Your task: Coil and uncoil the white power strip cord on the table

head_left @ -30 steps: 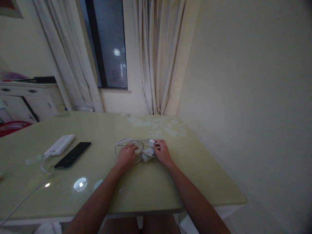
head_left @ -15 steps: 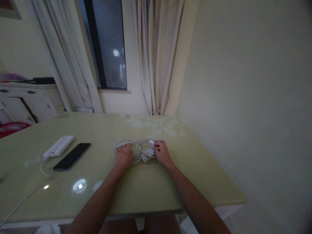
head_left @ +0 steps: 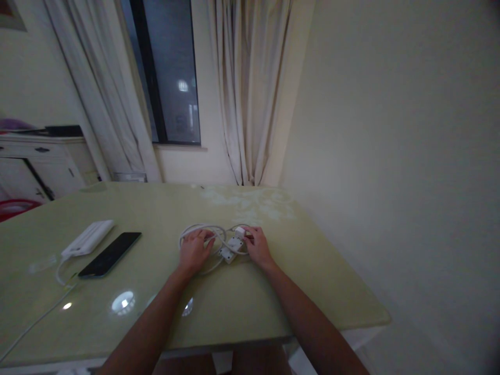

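A white power strip (head_left: 231, 250) lies on the table between my hands, with its looped white cord (head_left: 214, 227) around and across it. My right hand (head_left: 257, 246) pinches a white plug (head_left: 240, 232) at the upper end of the strip; whether the plug sits in a socket I cannot tell. On the left side, my left hand (head_left: 195, 249) lies over the cord loops, fingers curled around the cord. Part of the cord is hidden under that hand.
To the left lie a black phone (head_left: 111, 255) and a white power bank (head_left: 88, 238) with a short cable. A thin white cable (head_left: 37, 319) runs to the table's (head_left: 234, 317) near left edge. A wall (head_left: 371, 156) borders the right side; curtains (head_left: 252, 94) hang behind.
My left hand has shifted its fingers over the cord loops, thumb now further right. The power strip has turned slightly and more of it shows. The view has shifted a little.
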